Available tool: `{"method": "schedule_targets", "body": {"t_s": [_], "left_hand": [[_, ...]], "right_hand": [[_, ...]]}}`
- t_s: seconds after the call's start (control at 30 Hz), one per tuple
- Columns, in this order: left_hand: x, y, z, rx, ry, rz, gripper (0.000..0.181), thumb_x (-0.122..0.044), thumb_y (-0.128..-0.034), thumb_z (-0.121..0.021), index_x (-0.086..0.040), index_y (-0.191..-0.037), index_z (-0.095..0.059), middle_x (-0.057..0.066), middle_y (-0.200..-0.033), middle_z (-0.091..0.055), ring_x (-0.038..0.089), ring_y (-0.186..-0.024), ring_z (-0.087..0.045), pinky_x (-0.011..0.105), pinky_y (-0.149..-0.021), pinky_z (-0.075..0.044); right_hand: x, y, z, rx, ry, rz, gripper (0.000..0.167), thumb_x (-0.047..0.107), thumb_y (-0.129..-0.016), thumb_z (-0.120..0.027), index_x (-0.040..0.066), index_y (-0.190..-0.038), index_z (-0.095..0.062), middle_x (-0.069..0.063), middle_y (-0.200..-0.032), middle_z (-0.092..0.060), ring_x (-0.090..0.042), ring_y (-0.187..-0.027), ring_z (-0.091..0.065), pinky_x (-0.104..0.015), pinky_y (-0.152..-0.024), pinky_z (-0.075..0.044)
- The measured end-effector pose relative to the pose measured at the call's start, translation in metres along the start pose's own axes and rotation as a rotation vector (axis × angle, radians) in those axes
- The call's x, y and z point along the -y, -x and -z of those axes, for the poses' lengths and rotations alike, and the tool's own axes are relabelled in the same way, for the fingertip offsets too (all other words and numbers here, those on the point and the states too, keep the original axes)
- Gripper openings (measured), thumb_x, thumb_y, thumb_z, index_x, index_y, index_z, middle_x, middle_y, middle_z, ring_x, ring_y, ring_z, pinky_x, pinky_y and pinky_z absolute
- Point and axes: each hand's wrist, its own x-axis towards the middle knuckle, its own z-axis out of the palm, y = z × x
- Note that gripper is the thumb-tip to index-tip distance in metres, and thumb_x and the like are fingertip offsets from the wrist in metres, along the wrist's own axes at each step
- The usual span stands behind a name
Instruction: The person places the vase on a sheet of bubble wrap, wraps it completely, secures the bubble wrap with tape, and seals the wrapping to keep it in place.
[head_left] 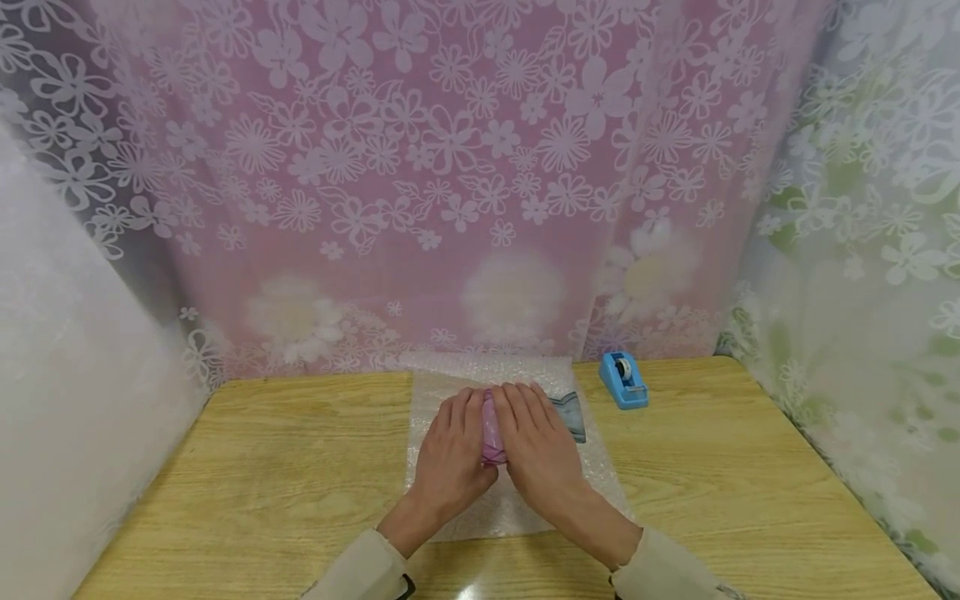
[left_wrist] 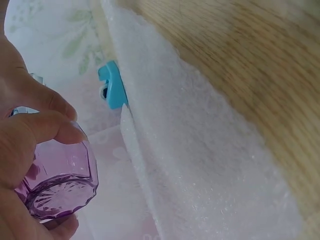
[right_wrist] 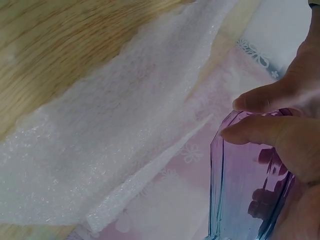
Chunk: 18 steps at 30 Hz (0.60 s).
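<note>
A faceted glass vase, purple at its thick base and blue-grey toward the flared mouth, lies on its side over a sheet of bubble wrap. My left hand grips the purple base end, thumb on the near side; the patterned bottom of the vase shows in the left wrist view. Around the middle, my right hand holds the same vase, and the mouth sticks out to its right. Both thumbs are close together on the glass. The hands hide much of the vase in the head view.
A blue tape dispenser with a roll in it stands at the table's back right, beyond the wrap. The wooden table extends to both sides. Flowered curtains hang behind the table and on the right.
</note>
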Motion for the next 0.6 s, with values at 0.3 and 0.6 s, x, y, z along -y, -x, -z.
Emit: {"method": "schedule_targets", "body": {"t_s": [0.3,0.6], "left_hand": [[-0.002,0.000,0.008,0.024,0.033,-0.031,0.102,-0.017,-0.0518,-0.087,0.005,-0.136,-0.035,0.018,-0.125,-0.048,0.031,-0.109,-0.050,0.038,-0.094,-0.043],[-0.004,0.006,0.006,0.025,0.020,-0.085,0.095,-0.011,-0.0501,-0.089,0.007,-0.129,-0.041,0.021,-0.117,-0.048,0.032,-0.104,-0.053,0.035,-0.091,-0.046]], "right_hand": [[-0.008,0.005,0.005,-0.042,-0.099,0.010,0.078,0.005,-0.061,-0.077,-0.004,-0.132,-0.043,-0.020,-0.124,-0.049,-0.035,-0.118,-0.044,-0.046,-0.109,-0.025],[-0.008,0.015,0.007,-0.013,-0.124,0.016,0.079,0.007,-0.058,-0.077,-0.005,-0.130,-0.046,-0.020,-0.125,-0.050,-0.034,-0.119,-0.046,-0.045,-0.108,-0.027]]}}
